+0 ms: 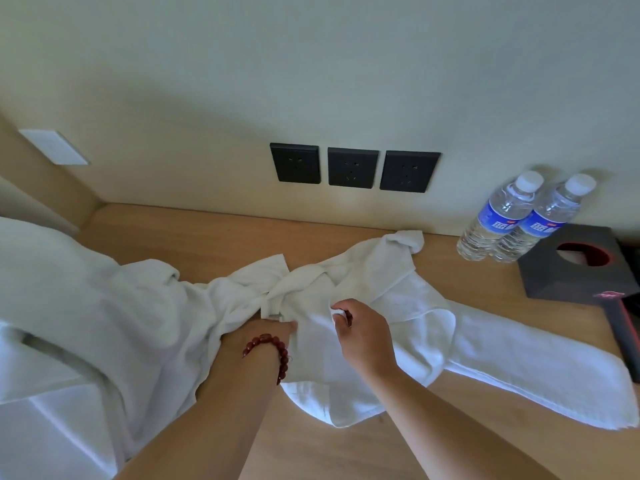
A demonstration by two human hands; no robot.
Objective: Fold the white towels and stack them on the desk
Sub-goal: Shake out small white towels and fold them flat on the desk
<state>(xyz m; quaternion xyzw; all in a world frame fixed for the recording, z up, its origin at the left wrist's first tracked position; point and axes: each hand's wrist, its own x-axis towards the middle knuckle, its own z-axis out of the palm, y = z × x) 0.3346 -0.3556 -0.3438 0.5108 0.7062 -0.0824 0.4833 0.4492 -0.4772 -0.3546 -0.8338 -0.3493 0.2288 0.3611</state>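
Crumpled white towels (388,282) lie spread across the wooden desk (214,233), one long end trailing to the right front. A larger white towel (145,317) hangs off the desk's left side. My left hand (268,332), with a red bead bracelet on the wrist, grips a towel edge near the middle of the heap. My right hand (360,327) pinches a fold of the same towel just to the right. The two hands are close together.
Two water bottles (519,220) stand at the back right by the wall. A dark tissue box (575,261) sits beside them, with a dark flat object (623,327) at the right edge. Three black wall sockets (353,168) are above the desk. White bedding (41,278) lies left.
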